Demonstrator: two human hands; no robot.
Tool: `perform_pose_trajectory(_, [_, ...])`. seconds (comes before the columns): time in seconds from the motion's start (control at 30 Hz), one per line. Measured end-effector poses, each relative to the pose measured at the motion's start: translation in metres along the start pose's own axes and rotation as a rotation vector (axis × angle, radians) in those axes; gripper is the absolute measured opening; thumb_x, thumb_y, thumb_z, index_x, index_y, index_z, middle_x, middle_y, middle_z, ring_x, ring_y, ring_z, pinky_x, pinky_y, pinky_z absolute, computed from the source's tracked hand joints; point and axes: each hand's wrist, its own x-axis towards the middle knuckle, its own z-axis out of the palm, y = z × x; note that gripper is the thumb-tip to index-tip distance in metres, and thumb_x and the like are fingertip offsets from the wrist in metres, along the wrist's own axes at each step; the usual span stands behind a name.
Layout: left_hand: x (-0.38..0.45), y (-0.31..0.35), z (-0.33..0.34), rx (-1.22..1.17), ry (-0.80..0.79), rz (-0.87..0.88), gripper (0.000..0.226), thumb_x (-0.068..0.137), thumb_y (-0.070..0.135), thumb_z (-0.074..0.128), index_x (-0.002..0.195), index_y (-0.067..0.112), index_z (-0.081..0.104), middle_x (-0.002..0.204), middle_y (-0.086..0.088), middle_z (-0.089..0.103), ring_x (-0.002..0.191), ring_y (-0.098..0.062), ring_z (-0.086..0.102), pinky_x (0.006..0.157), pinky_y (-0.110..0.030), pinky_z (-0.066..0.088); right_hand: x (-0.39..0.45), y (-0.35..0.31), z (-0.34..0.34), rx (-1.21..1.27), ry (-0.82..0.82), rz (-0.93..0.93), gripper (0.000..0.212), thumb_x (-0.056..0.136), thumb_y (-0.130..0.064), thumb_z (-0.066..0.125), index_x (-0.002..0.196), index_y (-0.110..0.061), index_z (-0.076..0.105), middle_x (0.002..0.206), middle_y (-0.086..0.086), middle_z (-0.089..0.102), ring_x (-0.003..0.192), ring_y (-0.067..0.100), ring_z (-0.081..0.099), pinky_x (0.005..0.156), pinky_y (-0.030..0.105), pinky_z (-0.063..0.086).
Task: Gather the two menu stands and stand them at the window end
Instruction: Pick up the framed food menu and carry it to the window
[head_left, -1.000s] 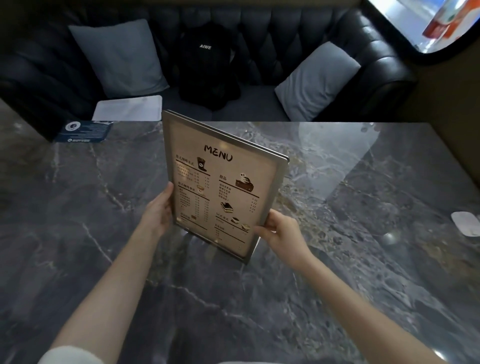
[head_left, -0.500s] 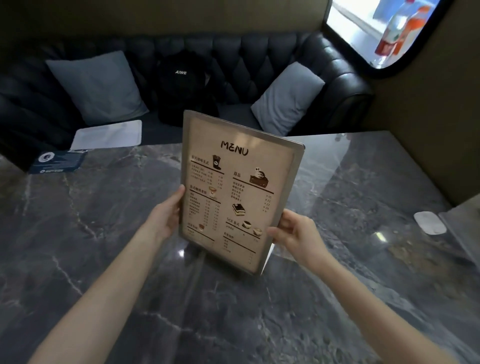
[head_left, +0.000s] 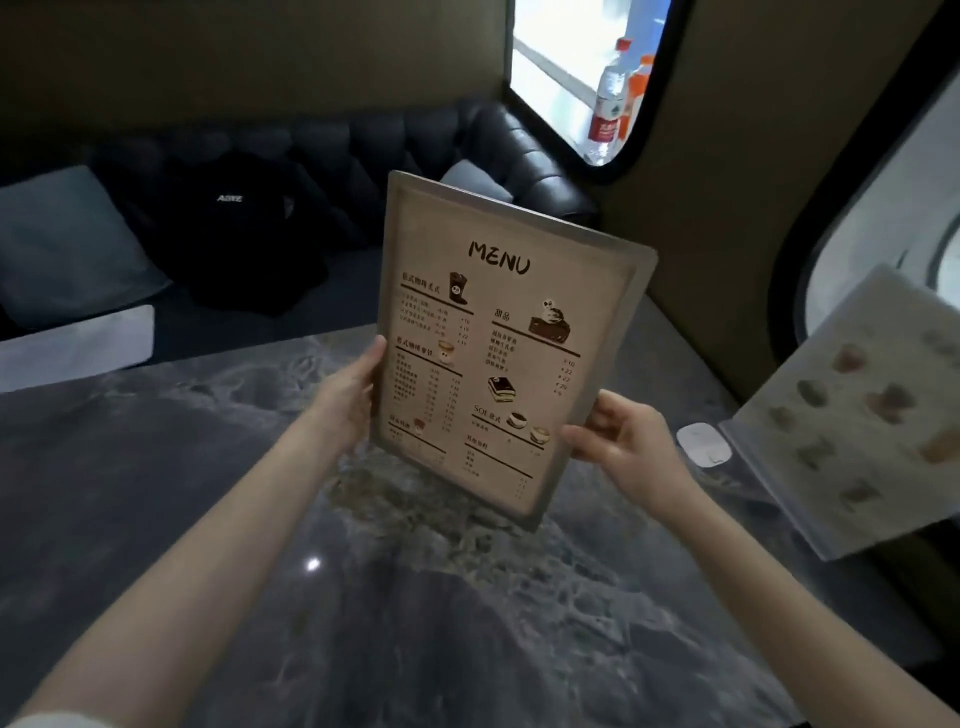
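A framed menu stand (head_left: 509, 332) with the word MENU on a beige page is held upright above the dark marble table (head_left: 156, 493). My left hand (head_left: 348, 395) grips its left edge and my right hand (head_left: 623, 441) grips its lower right edge. A second menu stand (head_left: 862, 415), pale with small faded pictures, stands tilted at the table's right end below a rounded window (head_left: 883, 218). Whether the held stand's base touches the table is hidden.
A small white oval object (head_left: 704, 442) lies on the table between the two stands. Behind the table runs a black tufted sofa (head_left: 498, 150) with grey cushions (head_left: 67, 244), a black garment (head_left: 234, 228) and a white pad (head_left: 72, 343). Bottles (head_left: 608, 98) show through another window.
The menu stand in both hands has travelled right toward the window end. The view turned right, so the second stand and the rounded window came into sight.
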Motion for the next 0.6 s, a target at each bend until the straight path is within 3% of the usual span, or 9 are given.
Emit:
perform_pose_trajectory(0.17, [0.026,0.005,0.078,0.001,-0.052,-0.005,0.042,0.083,0.04,0.06,0.109,0.008,0.064,0.105,-0.004,0.069,0.101,-0.021,0.062,0.072,-0.031,0.048,0.013,0.002,-0.067,-0.025,0.064,-0.007,0.025,0.083,0.001,0.06,0.104,-0.013,0.061,0.105,0.004,0.071,0.097,0.012,0.068,0.08,0.032,0.058])
perform_pose_trajectory(0.37, [0.065,0.008,0.172,0.016,-0.152,-0.021,0.04,0.087,0.041,0.055,0.112,0.01,0.061,0.098,-0.001,0.067,0.092,-0.016,0.06,0.064,-0.027,0.045,0.03,0.016,-0.131,-0.077,0.175,-0.003,0.029,0.083,-0.004,0.062,0.092,-0.031,0.06,0.108,0.002,0.07,0.1,0.013,0.066,0.085,0.04,0.057])
perform_pose_trajectory(0.5, [0.094,0.0,0.221,0.026,-0.184,-0.016,0.031,0.087,0.042,0.055,0.097,0.014,0.064,0.097,0.001,0.066,0.093,-0.014,0.058,0.067,-0.027,0.044,0.043,0.028,-0.164,-0.125,0.248,0.005,0.017,0.083,-0.005,0.061,0.096,-0.016,0.061,0.106,-0.001,0.068,0.101,0.014,0.065,0.087,0.037,0.056])
perform_pose_trajectory(0.6, [0.118,-0.006,0.249,0.042,-0.221,-0.009,0.033,0.086,0.045,0.055,0.098,0.016,0.065,0.1,0.001,0.066,0.098,-0.017,0.058,0.072,-0.03,0.046,0.054,0.039,-0.183,-0.156,0.305,-0.002,0.02,0.083,-0.006,0.062,0.103,-0.006,0.061,0.105,-0.004,0.065,0.102,0.015,0.064,0.088,0.036,0.055])
